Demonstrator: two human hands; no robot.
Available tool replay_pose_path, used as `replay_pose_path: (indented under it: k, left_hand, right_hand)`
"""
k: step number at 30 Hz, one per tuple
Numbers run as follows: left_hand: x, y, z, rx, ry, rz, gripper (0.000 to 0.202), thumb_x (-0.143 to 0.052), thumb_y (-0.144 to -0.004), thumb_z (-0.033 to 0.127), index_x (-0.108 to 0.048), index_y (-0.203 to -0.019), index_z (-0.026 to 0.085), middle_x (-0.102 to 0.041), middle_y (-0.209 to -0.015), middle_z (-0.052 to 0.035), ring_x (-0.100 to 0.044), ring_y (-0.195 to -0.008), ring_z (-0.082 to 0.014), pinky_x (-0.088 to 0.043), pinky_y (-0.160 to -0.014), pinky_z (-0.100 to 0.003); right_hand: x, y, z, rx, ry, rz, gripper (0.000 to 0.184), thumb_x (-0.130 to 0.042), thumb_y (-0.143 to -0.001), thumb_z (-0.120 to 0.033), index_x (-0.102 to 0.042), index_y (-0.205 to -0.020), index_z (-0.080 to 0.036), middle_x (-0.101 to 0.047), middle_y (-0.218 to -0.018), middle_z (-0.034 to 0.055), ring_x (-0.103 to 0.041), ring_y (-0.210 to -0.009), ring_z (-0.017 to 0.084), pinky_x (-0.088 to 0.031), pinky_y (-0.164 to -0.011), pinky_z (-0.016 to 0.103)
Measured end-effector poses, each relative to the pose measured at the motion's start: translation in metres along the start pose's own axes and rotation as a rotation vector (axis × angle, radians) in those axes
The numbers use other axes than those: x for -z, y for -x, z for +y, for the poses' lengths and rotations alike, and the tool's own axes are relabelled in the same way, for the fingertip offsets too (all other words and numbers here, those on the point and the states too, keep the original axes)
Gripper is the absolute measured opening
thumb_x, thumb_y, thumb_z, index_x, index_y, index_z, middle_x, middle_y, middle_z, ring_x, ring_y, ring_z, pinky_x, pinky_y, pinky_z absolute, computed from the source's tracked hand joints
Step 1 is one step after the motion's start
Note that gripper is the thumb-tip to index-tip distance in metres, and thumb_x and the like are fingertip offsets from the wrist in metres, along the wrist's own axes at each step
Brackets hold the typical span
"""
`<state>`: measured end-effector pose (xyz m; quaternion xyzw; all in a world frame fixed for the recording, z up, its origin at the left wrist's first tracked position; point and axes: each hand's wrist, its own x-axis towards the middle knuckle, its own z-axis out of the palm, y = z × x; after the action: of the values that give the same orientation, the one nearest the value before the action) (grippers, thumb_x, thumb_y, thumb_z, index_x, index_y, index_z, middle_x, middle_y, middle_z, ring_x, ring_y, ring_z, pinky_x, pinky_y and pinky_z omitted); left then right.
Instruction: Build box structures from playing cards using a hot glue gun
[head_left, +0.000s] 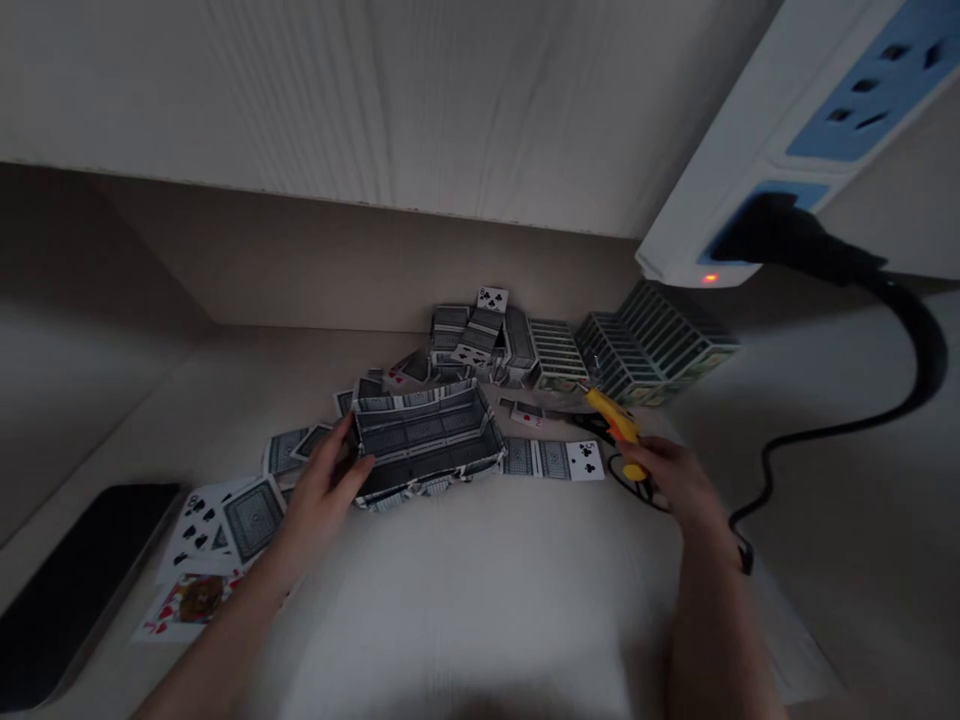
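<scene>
An open box made of playing cards [431, 430], backs showing, sits on the pale tabletop. My left hand [330, 480] grips its left end, thumb on the near side. At the right, my right hand [671, 475] is wrapped round the handle of a yellow glue gun [611, 412], whose nozzle points up and left. Between the box and that hand lies a strip of joined cards [555, 460], with a five of clubs at its right end. Parts of the glue gun's handle are hidden by my fingers.
Loose cards [251, 515] and a black phone-like slab [82, 580] lie at the left. Card stacks [480, 335] and striped card structures [652, 340] stand at the back. A power strip [750, 200] with a plugged-in black cord [840, 425] is at the upper right.
</scene>
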<state>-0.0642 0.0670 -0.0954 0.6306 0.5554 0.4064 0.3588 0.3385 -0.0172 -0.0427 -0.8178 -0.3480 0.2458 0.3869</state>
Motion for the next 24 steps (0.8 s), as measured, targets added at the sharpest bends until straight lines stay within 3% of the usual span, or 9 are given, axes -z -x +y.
replay_pose_path:
  k: [5,9,14,19,24]
  left_hand:
    - [0.0,-0.001,-0.002,-0.013,-0.008,-0.003,0.066,-0.054,-0.081,0.052,-0.039,-0.141,0.026,-0.044,-0.144,-0.0058,-0.038,-0.133,-0.0292,-0.027,-0.112,-0.046]
    - [0.0,-0.003,-0.002,-0.016,-0.063,0.001,0.068,-0.052,-0.08,0.053,-0.038,-0.141,0.024,-0.044,-0.144,-0.0064,-0.04,-0.132,-0.0287,-0.031,-0.111,-0.045]
    - [0.0,-0.003,0.002,-0.015,-0.093,0.007,0.068,-0.05,-0.08,0.052,-0.04,-0.139,0.02,-0.046,-0.142,-0.0079,-0.044,-0.13,-0.028,-0.033,-0.11,-0.044]
    - [0.001,-0.003,0.002,-0.017,-0.107,-0.005,0.07,-0.05,-0.08,0.053,-0.038,-0.141,0.019,-0.044,-0.143,-0.0093,-0.042,-0.131,-0.028,-0.03,-0.111,-0.045]
    - [0.0,-0.002,0.001,-0.025,-0.102,0.01,0.067,-0.05,-0.081,0.052,-0.039,-0.14,0.022,-0.046,-0.141,-0.008,-0.04,-0.132,-0.0277,-0.029,-0.111,-0.045]
  right_hand:
    - [0.013,-0.001,0.001,-0.113,0.134,0.129,0.022,-0.07,-0.055,-0.044,-0.061,-0.056,-0.024,-0.058,-0.051,-0.0008,-0.053,-0.05,0.016,-0.035,-0.046,0.027]
    - [0.014,-0.005,0.004,-0.12,0.185,0.168,0.024,-0.067,-0.058,-0.045,-0.062,-0.059,-0.021,-0.06,-0.052,0.0,-0.056,-0.053,0.017,-0.037,-0.047,0.027]
    - [0.001,-0.012,0.013,-0.038,0.246,0.189,0.028,-0.066,-0.062,-0.047,-0.061,-0.059,-0.02,-0.062,-0.053,0.005,-0.058,-0.053,0.022,-0.035,-0.047,0.029]
    - [-0.016,-0.016,0.021,0.07,0.281,0.232,0.029,-0.064,-0.066,-0.045,-0.062,-0.068,-0.016,-0.068,-0.07,0.0149,-0.062,-0.064,0.026,-0.038,-0.054,0.033]
    - [-0.025,-0.02,0.029,0.101,0.321,0.283,0.03,-0.063,-0.065,-0.045,-0.062,-0.074,-0.017,-0.068,-0.073,0.0133,-0.062,-0.069,0.028,-0.039,-0.058,0.035]
